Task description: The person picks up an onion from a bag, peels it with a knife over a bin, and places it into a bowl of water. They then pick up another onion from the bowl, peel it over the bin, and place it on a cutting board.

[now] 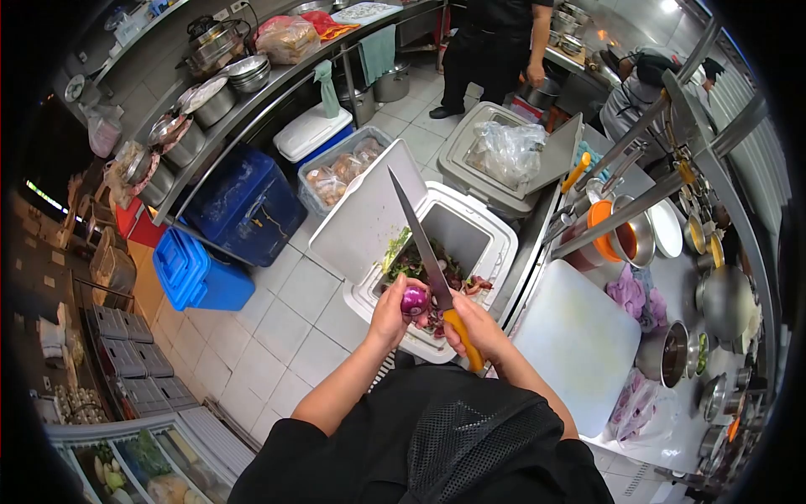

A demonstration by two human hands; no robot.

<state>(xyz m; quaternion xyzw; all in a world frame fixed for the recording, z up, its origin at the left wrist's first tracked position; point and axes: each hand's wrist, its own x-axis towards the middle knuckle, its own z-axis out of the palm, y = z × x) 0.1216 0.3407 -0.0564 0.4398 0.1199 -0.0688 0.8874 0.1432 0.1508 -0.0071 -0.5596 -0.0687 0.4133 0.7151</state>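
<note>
My left hand (389, 316) is closed around a shiny red onion (414, 301). In my right hand (478, 328) is a large kitchen knife (421, 233) by its yellow handle, its long blade pointing up and away from me, close beside the onion. Both hands are over the near edge of a white waste bin (499, 252) whose lid (361, 220) stands raised on the left. Dark red peelings and green scraps (395, 249) lie inside the bin and along its rim.
A white cutting board (575, 336) lies on the steel counter to my right, near a pot (663, 353) and bowls. Behind the bin stand a grey bin (470, 147) and a tub of bagged food (336, 181). Blue containers (197, 273) sit left. A person (495, 50) stands at the back.
</note>
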